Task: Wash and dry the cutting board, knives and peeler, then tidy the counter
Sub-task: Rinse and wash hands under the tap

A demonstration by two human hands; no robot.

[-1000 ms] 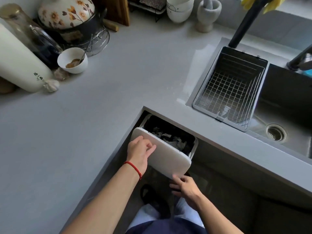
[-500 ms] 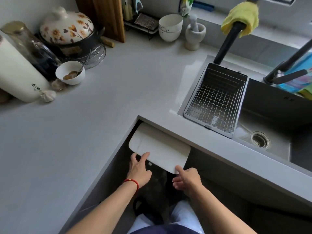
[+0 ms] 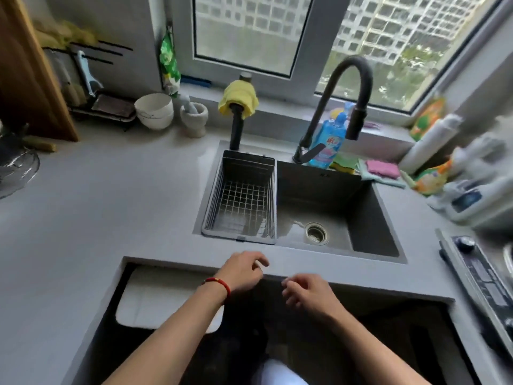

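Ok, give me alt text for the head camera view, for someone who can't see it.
Two empty hands, left hand and right hand, hover at the front edge of a grey counter before a dark sink with a wire basket. A white bin lid sits closed under the counter.

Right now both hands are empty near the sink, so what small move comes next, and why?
Probably the right hand reaches up to the black curved faucet: neither hand holds anything, the left hand hovers at the grey counter edge, and the dark sink basin looks empty.
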